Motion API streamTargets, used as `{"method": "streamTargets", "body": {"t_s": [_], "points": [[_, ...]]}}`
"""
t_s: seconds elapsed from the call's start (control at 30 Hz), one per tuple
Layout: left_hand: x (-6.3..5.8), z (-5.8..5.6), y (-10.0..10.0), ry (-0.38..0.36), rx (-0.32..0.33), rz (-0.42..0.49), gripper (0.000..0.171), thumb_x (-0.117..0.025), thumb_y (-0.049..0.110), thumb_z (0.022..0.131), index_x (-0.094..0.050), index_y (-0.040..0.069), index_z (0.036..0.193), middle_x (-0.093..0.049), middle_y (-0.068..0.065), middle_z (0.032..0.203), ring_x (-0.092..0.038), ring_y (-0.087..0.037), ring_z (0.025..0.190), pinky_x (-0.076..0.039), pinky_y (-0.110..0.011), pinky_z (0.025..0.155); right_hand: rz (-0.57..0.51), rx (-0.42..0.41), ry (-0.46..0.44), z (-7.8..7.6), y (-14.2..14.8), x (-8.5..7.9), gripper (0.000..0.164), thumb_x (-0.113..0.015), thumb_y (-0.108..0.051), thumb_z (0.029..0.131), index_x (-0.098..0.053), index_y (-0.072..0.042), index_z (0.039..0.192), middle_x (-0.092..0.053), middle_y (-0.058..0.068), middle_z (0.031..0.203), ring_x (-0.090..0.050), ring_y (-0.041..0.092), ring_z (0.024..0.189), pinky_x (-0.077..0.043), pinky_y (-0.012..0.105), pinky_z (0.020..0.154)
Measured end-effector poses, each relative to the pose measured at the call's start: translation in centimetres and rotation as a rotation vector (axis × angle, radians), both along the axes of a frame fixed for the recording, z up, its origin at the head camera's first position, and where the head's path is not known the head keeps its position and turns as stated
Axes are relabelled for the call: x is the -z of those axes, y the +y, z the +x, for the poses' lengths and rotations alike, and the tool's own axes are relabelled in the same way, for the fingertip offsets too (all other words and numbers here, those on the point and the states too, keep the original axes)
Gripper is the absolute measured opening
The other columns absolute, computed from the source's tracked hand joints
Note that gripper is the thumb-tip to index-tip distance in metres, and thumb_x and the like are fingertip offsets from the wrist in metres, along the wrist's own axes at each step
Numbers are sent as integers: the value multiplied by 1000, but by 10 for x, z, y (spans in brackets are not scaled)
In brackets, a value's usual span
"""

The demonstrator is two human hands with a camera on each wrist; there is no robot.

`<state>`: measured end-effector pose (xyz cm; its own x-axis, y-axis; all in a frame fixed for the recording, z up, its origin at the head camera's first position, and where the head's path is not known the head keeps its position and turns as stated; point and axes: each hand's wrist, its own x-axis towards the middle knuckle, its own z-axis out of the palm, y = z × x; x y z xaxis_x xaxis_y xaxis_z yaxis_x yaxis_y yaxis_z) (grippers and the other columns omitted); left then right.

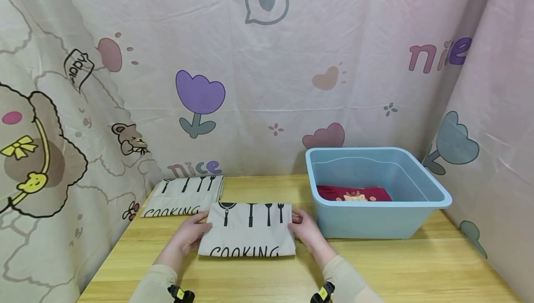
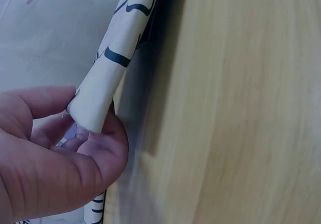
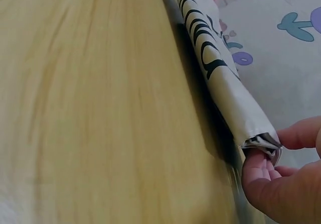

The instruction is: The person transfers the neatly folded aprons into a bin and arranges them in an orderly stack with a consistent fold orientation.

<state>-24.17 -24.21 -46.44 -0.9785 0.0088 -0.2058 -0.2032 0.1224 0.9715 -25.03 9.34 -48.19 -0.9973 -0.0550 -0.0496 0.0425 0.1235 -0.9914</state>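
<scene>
A folded white cloth (image 1: 246, 236) printed with black kitchen utensils and the word COOKING is held by both hands, front and centre over the table. My left hand (image 1: 192, 232) pinches its left edge, thumb on top and fingers curled beneath. At the opposite edge my right hand (image 1: 306, 230) grips in the same way; folded layers show at the cloth's end (image 3: 263, 142) in the right wrist view. Both wrist views show a dark shadow under the cloth, which looks raised a little off the wood. Behind and to the left lies a second folded cloth (image 1: 183, 196) with the same print.
A light blue plastic tub (image 1: 375, 222) stands at the right on the wooden table (image 1: 250, 284). Inside it lies a dark red folded cloth (image 1: 354, 193) with a pale figure. Printed curtains (image 1: 267, 85) hang behind and at both sides.
</scene>
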Motion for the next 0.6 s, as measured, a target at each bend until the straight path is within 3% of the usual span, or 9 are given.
{"method": "streamTargets", "body": {"t_s": [0.3,0.6], "points": [[-7,1,-10,-17,-12,62,62,-58,3,96,-31,-1,152,-68,-7,98,-68,-21,77,-58,-42,68,-33,6,-1,1,-3,-4,55,-58,9,89,-38,16,140,-59,25,112,-60,25,93,-55,34,74],[-21,4,-18,6,-4,106,68,-59,0,95,-27,2,155,-59,-3,98,-65,-16,74,-59,-40,68,-122,-8,28,3,-7,-21,62,-57,11,86,-38,10,145,-56,18,106,-55,19,85,-48,27,66]]}}
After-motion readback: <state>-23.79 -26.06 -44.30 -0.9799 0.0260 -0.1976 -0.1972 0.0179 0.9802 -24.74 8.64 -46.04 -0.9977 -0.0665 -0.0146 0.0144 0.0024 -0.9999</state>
